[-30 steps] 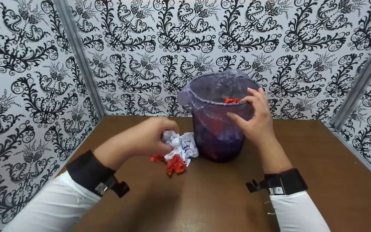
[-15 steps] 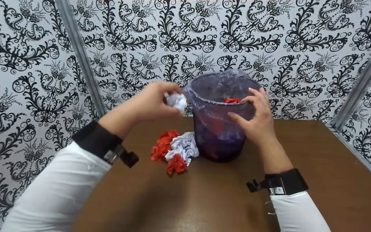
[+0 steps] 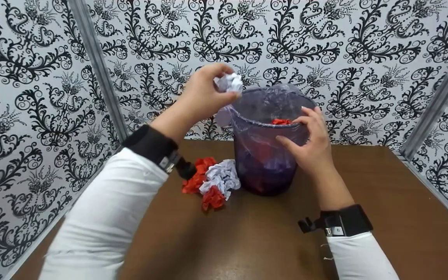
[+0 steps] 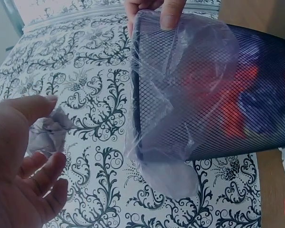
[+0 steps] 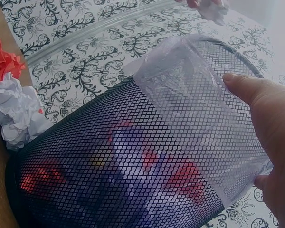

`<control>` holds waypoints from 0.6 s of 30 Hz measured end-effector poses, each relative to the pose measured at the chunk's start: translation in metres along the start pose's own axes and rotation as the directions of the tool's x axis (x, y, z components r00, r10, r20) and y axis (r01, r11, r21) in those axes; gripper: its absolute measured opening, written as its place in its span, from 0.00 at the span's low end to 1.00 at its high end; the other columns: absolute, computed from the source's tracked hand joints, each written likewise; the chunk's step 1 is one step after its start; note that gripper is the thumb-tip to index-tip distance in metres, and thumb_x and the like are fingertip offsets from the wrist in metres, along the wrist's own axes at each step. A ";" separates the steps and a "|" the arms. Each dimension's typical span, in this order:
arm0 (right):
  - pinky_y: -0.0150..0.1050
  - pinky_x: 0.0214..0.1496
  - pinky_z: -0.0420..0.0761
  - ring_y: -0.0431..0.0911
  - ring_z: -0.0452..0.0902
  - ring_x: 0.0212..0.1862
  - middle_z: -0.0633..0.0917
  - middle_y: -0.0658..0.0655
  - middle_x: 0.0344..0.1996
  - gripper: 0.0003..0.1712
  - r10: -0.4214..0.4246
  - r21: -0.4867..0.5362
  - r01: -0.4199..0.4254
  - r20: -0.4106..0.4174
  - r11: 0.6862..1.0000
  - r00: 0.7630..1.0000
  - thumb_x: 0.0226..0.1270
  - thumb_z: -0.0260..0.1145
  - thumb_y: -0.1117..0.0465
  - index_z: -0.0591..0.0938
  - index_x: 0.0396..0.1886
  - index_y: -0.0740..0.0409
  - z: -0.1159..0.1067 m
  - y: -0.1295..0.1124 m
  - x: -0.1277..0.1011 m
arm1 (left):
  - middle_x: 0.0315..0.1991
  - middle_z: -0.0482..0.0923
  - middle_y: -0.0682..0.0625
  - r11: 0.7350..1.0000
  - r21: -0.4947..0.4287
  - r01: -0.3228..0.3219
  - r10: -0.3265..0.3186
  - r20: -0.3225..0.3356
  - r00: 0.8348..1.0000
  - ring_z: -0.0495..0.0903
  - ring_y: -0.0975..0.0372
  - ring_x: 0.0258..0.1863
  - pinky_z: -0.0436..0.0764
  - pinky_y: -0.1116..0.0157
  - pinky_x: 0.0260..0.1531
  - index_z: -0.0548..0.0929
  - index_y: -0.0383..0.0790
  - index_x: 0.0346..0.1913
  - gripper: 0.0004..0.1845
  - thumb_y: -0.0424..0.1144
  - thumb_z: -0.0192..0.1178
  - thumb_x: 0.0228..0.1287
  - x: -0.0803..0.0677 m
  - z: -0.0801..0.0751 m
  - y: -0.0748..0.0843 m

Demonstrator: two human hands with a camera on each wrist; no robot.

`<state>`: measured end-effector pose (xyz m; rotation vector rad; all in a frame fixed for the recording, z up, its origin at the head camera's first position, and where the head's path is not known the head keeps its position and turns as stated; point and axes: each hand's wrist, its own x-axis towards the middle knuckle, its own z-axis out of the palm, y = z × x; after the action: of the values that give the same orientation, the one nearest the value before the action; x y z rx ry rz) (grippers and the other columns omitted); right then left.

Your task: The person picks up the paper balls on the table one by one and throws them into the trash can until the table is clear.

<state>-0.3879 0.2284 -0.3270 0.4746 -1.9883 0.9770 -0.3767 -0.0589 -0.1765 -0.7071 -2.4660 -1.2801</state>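
The left hand (image 3: 204,91) is pinching a crumpled white paper ball (image 3: 228,83) between curled fingers and thumb, holding it in the air just above the left edge of the rim of a black mesh wastebasket (image 3: 265,155). In the left wrist view the ball (image 4: 47,135) is sitting between the thumb and fingertips, with the patterned wall behind it.

The right hand (image 3: 311,142) is gripping the near right side of the wastebasket's rim, thumb on the outside of the mesh and fingers curling over the edge onto the clear plastic liner (image 3: 228,114) that is folding down over the rim. The right wrist view is showing the thumb (image 5: 249,92) pressing on the liner (image 5: 190,90).

Red crumpled paper (image 3: 280,121) is lying inside the wastebasket near the fingers. The wastebasket is standing upright on a brown table (image 3: 364,186), towards the back wall.

Just beside its base, on the left, a crumpled white paper (image 3: 222,177) is resting among crumpled red papers (image 3: 198,177), touching them.
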 end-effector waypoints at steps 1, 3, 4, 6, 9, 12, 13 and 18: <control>0.51 0.77 0.43 0.50 0.48 0.76 0.70 0.51 0.68 0.30 0.003 -0.003 -0.003 0.004 1.000 1.000 0.45 0.81 0.46 0.78 0.44 0.54 0.000 0.000 0.000 | 0.47 0.74 0.51 1.000 -0.001 -0.003 0.003 -0.015 1.000 0.80 0.59 0.38 0.83 0.67 0.34 0.76 0.50 0.54 0.25 0.42 0.72 0.54 0.004 0.002 0.001; 0.52 0.77 0.43 0.51 0.48 0.76 0.70 0.51 0.68 0.31 0.007 -0.011 -0.007 0.011 1.000 1.000 0.45 0.81 0.46 0.78 0.45 0.53 -0.001 -0.001 0.000 | 0.48 0.74 0.52 1.000 -0.003 -0.004 0.004 -0.037 0.999 0.80 0.60 0.38 0.83 0.68 0.34 0.76 0.50 0.55 0.26 0.44 0.73 0.52 0.012 0.006 0.003; 0.52 0.77 0.42 0.51 0.48 0.76 0.70 0.51 0.68 0.31 0.011 -0.013 -0.011 0.016 1.000 1.000 0.45 0.80 0.45 0.78 0.45 0.53 -0.001 -0.001 0.000 | 0.49 0.74 0.52 1.000 -0.004 -0.001 0.000 -0.043 0.999 0.80 0.60 0.39 0.83 0.68 0.35 0.76 0.51 0.55 0.27 0.44 0.74 0.51 0.016 0.008 0.003; 0.52 0.77 0.42 0.52 0.47 0.76 0.70 0.51 0.68 0.31 0.014 -0.019 -0.014 0.020 1.000 1.000 0.45 0.80 0.45 0.78 0.45 0.53 -0.001 -0.002 -0.001 | 0.49 0.74 0.52 1.000 -0.002 0.001 -0.001 -0.054 0.999 0.80 0.61 0.39 0.83 0.69 0.35 0.77 0.51 0.55 0.28 0.45 0.74 0.50 0.022 0.013 0.003; 0.51 0.77 0.42 0.51 0.47 0.76 0.70 0.50 0.68 0.31 0.016 -0.021 -0.016 0.020 1.000 1.000 0.45 0.80 0.44 0.78 0.45 0.52 -0.002 -0.003 -0.001 | 0.50 0.74 0.52 1.000 0.016 0.010 -0.009 -0.051 0.999 0.79 0.62 0.41 0.82 0.71 0.37 0.77 0.51 0.55 0.28 0.47 0.74 0.49 0.032 0.021 0.002; 0.51 0.77 0.42 0.52 0.47 0.76 0.70 0.51 0.68 0.31 0.012 -0.023 -0.012 0.018 1.000 1.000 0.45 0.80 0.44 0.78 0.45 0.52 -0.001 -0.003 -0.001 | 0.49 0.74 0.52 1.000 0.025 0.006 -0.004 -0.053 0.999 0.78 0.62 0.42 0.81 0.72 0.38 0.76 0.49 0.55 0.26 0.45 0.72 0.52 0.039 0.032 -0.001; 0.51 0.77 0.42 0.52 0.48 0.76 0.70 0.52 0.68 0.31 0.009 -0.023 -0.008 0.017 1.000 1.000 0.45 0.80 0.44 0.78 0.45 0.52 -0.001 -0.003 -0.001 | 0.49 0.74 0.52 1.000 0.018 0.010 -0.009 -0.048 0.999 0.78 0.62 0.42 0.81 0.72 0.38 0.76 0.49 0.55 0.26 0.43 0.72 0.53 0.041 0.037 -0.002; 0.49 0.77 0.43 0.52 0.48 0.76 0.70 0.50 0.67 0.31 -0.008 -0.027 0.008 0.002 1.000 1.000 0.44 0.81 0.44 0.78 0.44 0.52 0.000 -0.002 -0.001 | 0.48 0.75 0.52 1.000 0.014 0.009 -0.009 -0.021 1.000 0.78 0.62 0.41 0.82 0.71 0.36 0.76 0.49 0.53 0.21 0.39 0.69 0.58 0.049 0.058 -0.011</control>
<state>-0.3863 0.2270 -0.3265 0.4685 -1.9975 0.9442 -0.4245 -0.0024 -0.1953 -0.6767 -2.4620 -1.2658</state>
